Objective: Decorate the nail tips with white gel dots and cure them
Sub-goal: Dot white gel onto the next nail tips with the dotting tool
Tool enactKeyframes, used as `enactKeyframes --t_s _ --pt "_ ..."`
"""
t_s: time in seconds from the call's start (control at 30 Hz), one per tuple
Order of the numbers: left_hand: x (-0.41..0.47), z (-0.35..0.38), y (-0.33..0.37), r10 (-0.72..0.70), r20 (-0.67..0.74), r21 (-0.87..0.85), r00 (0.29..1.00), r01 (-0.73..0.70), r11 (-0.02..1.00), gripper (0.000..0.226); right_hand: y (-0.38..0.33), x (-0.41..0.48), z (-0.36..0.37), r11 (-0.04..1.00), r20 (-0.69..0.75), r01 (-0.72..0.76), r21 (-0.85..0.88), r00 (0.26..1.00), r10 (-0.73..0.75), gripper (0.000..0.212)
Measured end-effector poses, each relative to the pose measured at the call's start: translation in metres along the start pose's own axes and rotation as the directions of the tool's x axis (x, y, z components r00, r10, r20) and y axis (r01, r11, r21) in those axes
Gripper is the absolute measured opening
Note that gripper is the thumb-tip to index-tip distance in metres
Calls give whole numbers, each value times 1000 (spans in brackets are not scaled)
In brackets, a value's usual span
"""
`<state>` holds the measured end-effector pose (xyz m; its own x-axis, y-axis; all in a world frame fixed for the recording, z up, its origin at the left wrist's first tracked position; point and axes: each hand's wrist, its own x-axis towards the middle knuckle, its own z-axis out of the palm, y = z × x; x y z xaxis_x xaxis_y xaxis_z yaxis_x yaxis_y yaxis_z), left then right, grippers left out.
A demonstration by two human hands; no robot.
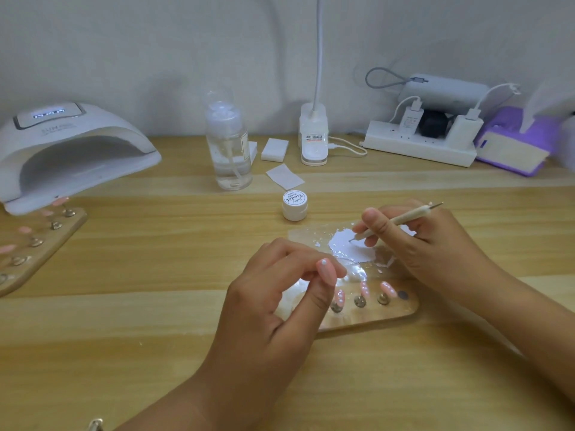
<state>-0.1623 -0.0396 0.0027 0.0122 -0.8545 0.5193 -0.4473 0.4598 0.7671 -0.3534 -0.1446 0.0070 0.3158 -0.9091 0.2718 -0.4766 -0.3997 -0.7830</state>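
My left hand (273,293) pinches a pink nail tip (420,275) that carries one white dot near its end. My right hand (413,241) holds a dotting tool (401,219) like a pen, its lower point touching a smear of white gel (345,244) on a clear palette (367,262). In front of the palette lies a wooden holder (389,315) with three pink tips (364,289) on metal stands, each bearing white dots. A closed white gel jar (295,205) stands behind the palette. The white curing lamp (68,150) sits at the far left, display lit.
A second wooden holder (34,244) with several pink tips lies before the lamp. A clear pump bottle (228,144), white pads (273,149), a wipe (284,176), a desk-lamp base (314,138), a power strip (420,144) with chargers and a purple box (513,144) line the back.
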Motion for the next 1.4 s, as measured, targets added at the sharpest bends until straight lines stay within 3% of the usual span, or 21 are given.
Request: enactKeyframes --t_s 1.13,1.23,1.4 --pt "2 1 1 -26 -7 58 1000 26 998 22 -1 -2 0 1000 -18 -16 1 1000 16 35" --pt "2 1 0 -40 -17 53 999 41 998 18 -6 -3 -1 997 -65 -17 74 998 22 31" --pt "1 0 0 -54 -3 45 999 54 998 18 -22 -6 -5 989 -170 122 79 980 -107 20"
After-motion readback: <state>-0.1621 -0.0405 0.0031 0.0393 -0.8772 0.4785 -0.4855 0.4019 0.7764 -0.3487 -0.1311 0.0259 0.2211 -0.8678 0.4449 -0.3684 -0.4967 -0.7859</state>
